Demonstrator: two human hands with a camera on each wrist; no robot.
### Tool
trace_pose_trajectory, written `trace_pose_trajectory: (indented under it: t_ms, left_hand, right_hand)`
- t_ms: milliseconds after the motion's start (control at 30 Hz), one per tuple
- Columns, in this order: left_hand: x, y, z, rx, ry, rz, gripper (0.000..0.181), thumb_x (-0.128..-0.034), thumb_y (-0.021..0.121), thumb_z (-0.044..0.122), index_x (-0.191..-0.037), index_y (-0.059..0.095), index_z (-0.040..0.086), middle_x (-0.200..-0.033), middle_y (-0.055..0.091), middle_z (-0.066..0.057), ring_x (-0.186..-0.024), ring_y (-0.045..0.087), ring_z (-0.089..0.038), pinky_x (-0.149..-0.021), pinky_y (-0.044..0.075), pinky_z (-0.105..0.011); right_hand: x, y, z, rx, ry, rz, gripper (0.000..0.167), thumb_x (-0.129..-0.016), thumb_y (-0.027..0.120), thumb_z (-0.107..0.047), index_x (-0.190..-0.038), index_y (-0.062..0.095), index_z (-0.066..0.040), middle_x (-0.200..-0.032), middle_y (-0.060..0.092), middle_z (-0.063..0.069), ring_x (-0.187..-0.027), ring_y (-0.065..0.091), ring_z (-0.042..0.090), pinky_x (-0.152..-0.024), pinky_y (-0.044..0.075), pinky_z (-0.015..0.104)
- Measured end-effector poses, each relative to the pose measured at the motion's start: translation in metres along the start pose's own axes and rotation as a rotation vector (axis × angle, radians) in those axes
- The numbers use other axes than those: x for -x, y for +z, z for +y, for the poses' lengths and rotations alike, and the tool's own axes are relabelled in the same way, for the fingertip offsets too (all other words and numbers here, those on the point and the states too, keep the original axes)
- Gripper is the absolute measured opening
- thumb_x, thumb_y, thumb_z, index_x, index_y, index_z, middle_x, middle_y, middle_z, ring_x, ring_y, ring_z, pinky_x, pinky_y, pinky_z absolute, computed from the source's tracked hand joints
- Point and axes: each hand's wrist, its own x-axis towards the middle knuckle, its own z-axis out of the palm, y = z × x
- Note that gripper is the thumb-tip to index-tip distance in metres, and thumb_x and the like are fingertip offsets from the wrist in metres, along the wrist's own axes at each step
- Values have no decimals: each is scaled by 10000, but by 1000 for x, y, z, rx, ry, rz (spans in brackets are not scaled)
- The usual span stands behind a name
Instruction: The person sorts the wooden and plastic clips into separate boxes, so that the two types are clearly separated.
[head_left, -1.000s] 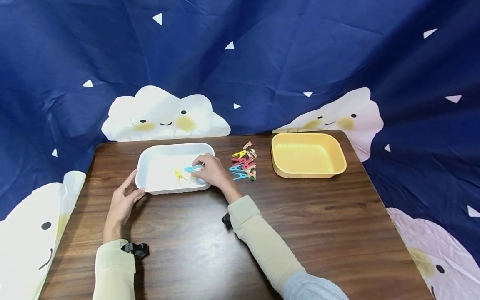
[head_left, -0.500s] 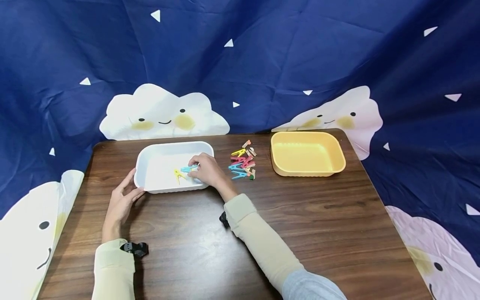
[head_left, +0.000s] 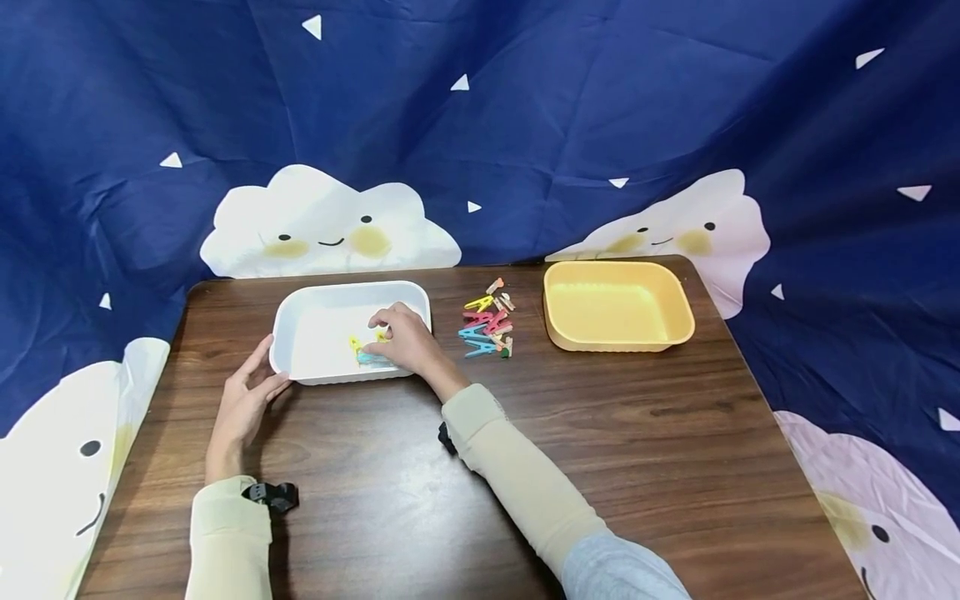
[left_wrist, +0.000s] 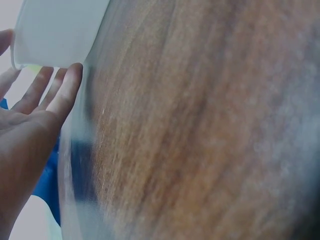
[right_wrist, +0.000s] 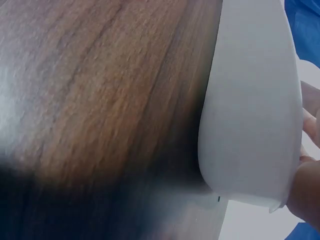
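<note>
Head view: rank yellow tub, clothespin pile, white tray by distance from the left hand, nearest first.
1. White tray: nearest; the left hand touches its left end.
2. Clothespin pile: right of the white tray.
3. Yellow tub: farthest, right of the clothespin pile.

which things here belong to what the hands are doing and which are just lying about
In the job:
left hand, touching the white tray
right hand, over the tray
blue clothespin and yellow clothespins in the tray
probably the clothespin pile beside it

Just about:
yellow bin, untouched, though it may belong
blue backdrop
</note>
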Motion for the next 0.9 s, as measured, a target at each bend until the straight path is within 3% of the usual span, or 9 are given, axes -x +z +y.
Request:
trace_pose_trajectory:
  t_ms: [433, 567, 733, 900]
  left_hand:
    - [0, 4, -1, 5, -1, -12, 716, -961, 605, -100, -1585, 273, 16, -1316, 553, -32, -1157, 600, -106, -908, 528, -245]
    - [-1, 4, 3, -26, -4, -12, 726, -957, 611, -101, -1586, 268, 16, -1292, 554, -28, -1123, 614, -87, -891, 534, -237]
    - [-1, 3, 7, -62, -17, -15, 722, -960, 621, -82, -1588, 278, 20, -1268, 536, -38, -1075, 622, -84, -863, 544, -229]
    - [-1, 5, 7, -125, -21, -6, 691, -971, 598, -74, -1585, 304, 48, -1280, 520, 4, -1084, 586, -70, -855, 542, -209]
  right_hand:
    - [2, -1, 5, -25, -59, 23, 325, -866, 832, -220, -1112, 717, -42, -931, 608, 84, -768, 473, 100, -734, 405, 205]
    - [1, -5, 3, -101, -65, 43, 296, -879, 815, -200, -1114, 719, -47, -941, 606, 75, -776, 507, 99, -732, 425, 193]
    - [4, -16, 2, -233, -33, 109, 276, -882, 801, -158, -1113, 730, -25, -952, 624, 63, -795, 571, 101, -726, 461, 179]
    - [12, -34, 9, -215, 23, 204, 232, -901, 784, -182, -1095, 743, -61, -956, 661, 41, -804, 583, 112, -719, 458, 207]
